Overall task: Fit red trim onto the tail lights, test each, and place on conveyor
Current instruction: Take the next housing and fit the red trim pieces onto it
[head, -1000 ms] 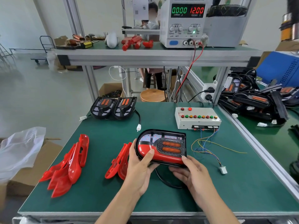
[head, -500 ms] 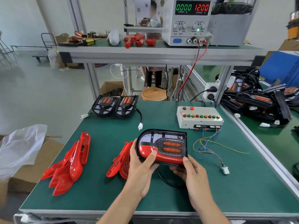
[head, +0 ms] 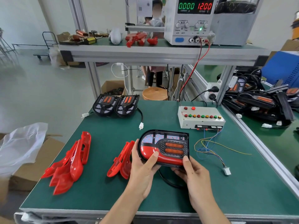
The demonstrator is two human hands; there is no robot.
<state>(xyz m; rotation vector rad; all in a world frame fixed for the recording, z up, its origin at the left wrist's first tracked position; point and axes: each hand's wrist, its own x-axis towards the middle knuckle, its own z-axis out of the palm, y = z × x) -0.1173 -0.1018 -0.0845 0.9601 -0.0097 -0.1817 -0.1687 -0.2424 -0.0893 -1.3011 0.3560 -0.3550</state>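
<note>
Tail light, black housing, glossy red trim on; left hand, right hand both pinching it. Testing, conveyor pending; two untrimmed black lights waiting on desk.

Not much moved, honestly: the right hand slid in closer under the tail light, thumb now up on the red trim's right end (the left hand barely budged).

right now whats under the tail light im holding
A black cable loops out from beneath the tail light onto the green mat. The left hand and right hand grip its near edge; their fingers underneath and the light's back are hidden.
</note>
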